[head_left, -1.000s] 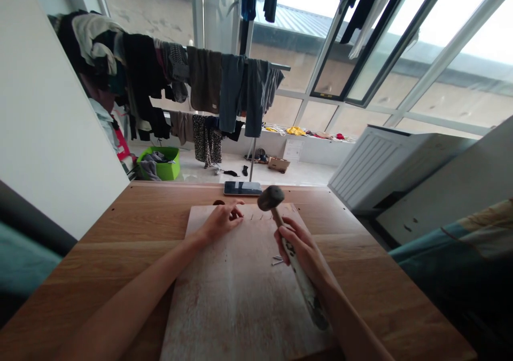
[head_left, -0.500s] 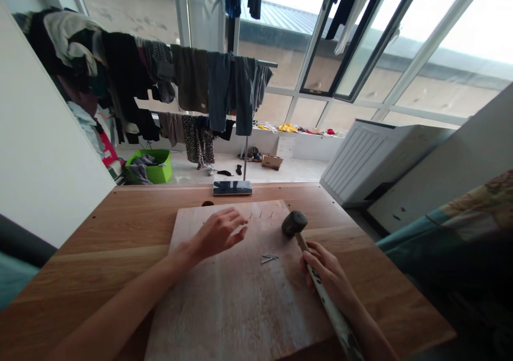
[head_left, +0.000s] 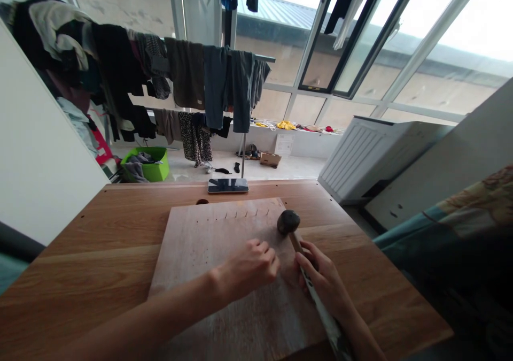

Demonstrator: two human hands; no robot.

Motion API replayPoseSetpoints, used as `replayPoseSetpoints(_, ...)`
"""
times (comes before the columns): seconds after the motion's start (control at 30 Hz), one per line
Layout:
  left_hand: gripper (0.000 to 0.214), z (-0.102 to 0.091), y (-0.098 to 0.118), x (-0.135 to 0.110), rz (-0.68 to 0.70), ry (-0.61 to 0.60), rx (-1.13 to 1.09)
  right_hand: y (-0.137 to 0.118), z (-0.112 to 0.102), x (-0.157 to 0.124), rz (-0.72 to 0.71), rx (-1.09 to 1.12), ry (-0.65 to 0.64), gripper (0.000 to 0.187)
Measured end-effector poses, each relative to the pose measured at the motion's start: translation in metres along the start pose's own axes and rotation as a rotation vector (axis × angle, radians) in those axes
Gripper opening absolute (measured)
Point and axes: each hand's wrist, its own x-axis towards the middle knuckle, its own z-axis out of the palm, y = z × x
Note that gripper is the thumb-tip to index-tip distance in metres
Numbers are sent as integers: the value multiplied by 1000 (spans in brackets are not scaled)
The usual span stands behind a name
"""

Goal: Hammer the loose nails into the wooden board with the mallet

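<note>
My right hand (head_left: 320,275) is wrapped around the handle of a mallet (head_left: 289,223) with a dark, rounded head. The mallet's head sits over the right side of a pale wooden board (head_left: 188,275). Low over the middle of that board is my left hand (head_left: 252,265), its fingers curled downward. It covers the spot where loose nails lay, and what its fingertips hold, if anything, is hidden. Near the far edge of the board several thin nails (head_left: 246,213) stand upright in a row. Small dark holes dot the board's left part.
The board rests on a wood-grain table (head_left: 100,243). A phone (head_left: 228,185) lies at the table's far edge, with a dark round hole (head_left: 202,201) nearer the board. Beyond are a clothes rack with laundry (head_left: 186,72), a green basket (head_left: 158,169) and a white cabinet (head_left: 356,158).
My left hand has moved right and nearer to me, from beside the upright nails to over the loose ones, and its fingers have curled. The right hand still grips the mallet.
</note>
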Motion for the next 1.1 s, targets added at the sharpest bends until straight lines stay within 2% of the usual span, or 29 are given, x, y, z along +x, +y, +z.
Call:
replayPoseSetpoints(0.13, 10, -3, -7, -11, -9, 8, -72, 1, -1, 0, 13, -1, -2, 56)
replayPoseSetpoints(0.23, 18, -7, -21, -28, -91, 61, -172, -3, -6, 3, 98, -9, -68, 45)
replayPoseSetpoints(0.3, 23, -7, -37, -44, -199, 143, -291, -7, -9, 8, 174, -24, -151, 37)
replayPoseSetpoints(0.37, 22, -5, -57, -60, -342, 277, -433, -10, -11, 14, 205, -62, -205, 34)
replayPoseSetpoints(0.47, 9, 5, -87, -82, -598, 479, -585, -10, -10, 21, 154, -160, -182, 32)
replayPoseSetpoints(0.57, 7, 17, -108, -96, -763, 527, -682, -11, -2, 22, 48, -233, -133, 30)
replayPoseSetpoints(0.67, 12, 25, -114, -100, -791, 477, -753, -20, 12, 19, 15, -189, -162, 33)
replayPoseSetpoints(0.83, 10, 28, -112, -96, -766, 433, -745, -49, 39, 19, 13, -33, -292, 40)
replayPoseSetpoints(0.97, 7, 31, -112, -96, -746, 412, -730, -70, 60, 30, -27, 25, -325, 39)
replayPoseSetpoints(1.1, 8, 39, -114, -97, -768, 428, -733, -79, 82, 41, -18, 131, -370, 34)
